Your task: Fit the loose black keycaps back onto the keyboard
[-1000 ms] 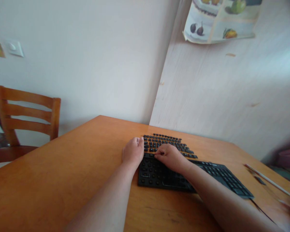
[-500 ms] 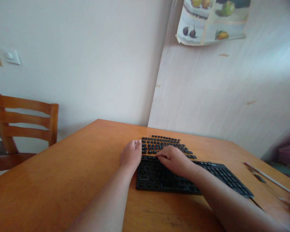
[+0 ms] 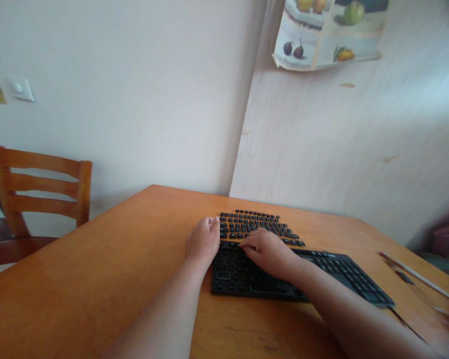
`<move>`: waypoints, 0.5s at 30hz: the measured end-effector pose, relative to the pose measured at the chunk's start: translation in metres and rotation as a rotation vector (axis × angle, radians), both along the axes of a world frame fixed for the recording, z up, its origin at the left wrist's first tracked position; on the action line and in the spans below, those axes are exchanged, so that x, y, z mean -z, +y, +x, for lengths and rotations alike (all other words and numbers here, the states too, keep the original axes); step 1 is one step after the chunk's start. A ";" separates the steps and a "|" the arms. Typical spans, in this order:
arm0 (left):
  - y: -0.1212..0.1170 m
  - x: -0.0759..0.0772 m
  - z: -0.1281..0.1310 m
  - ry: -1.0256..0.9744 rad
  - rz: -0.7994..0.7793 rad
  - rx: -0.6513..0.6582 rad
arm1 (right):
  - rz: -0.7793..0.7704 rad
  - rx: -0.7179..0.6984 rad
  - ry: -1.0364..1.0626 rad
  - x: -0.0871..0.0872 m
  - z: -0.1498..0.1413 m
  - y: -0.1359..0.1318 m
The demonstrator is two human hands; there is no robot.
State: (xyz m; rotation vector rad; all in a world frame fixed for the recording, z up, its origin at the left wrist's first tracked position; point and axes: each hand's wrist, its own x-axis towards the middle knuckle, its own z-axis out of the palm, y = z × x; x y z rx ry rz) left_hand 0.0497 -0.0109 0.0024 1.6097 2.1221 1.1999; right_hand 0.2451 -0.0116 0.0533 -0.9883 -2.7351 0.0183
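Observation:
A black keyboard lies on the wooden table, its left part stripped of keycaps down to the bare switch posts. My left hand is closed at its upper left corner, thumb uppermost, and whatever the fingers hold is hidden. Over the keyboard's left half, my right hand reaches in with thumb and forefinger pinched at the top row. Its fingertips touch that row beside a few fitted keycaps; anything between them is too small to make out. Behind the keyboard, loose black keycaps stand in several rows.
A thin rod and a small dark object lie on the table at the right. The keyboard's cable runs off to the lower right. A wooden chair stands at the left; a wall rises behind.
My right hand has shifted slightly left and down along the top row, still pinched. The left hand stays in place. The view has moved very slightly.

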 end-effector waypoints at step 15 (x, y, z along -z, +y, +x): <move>0.000 0.002 0.000 -0.007 0.016 -0.002 | -0.002 0.022 0.010 -0.001 0.001 -0.001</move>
